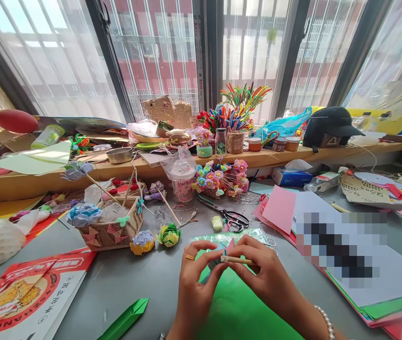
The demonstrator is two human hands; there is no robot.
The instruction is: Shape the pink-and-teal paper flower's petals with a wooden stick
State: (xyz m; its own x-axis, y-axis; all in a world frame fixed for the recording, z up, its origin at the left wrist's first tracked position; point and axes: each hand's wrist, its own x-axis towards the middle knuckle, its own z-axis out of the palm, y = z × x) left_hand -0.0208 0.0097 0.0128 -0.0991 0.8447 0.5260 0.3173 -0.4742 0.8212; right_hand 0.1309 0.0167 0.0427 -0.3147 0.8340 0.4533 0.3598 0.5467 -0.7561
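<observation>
My left hand [195, 276] pinches a small folded paper piece [230, 246], pink and blue-teal, partly hidden by the fingers. In my right hand [266, 267] is a thin wooden stick [241, 260], its pale tip against the folded paper between both hands. Below them lies a green paper sheet [246, 311]. Closer to the front edge, at left, rests a folded green paper strip [126, 321]. Black-handled scissors [234, 219] lie beyond the hands. To the left are a yellow-green paper flower [168, 235] and a purple-yellow one [142, 242].
A box [110, 229] with paper flowers and sticks stands at left, behind a red-and-white food bag [27, 293]. Stacked coloured paper [392, 283] covers the right side. A lidded cup [183, 184] and beaded flowers [218, 179] stand before the cluttered wooden ledge [275, 158].
</observation>
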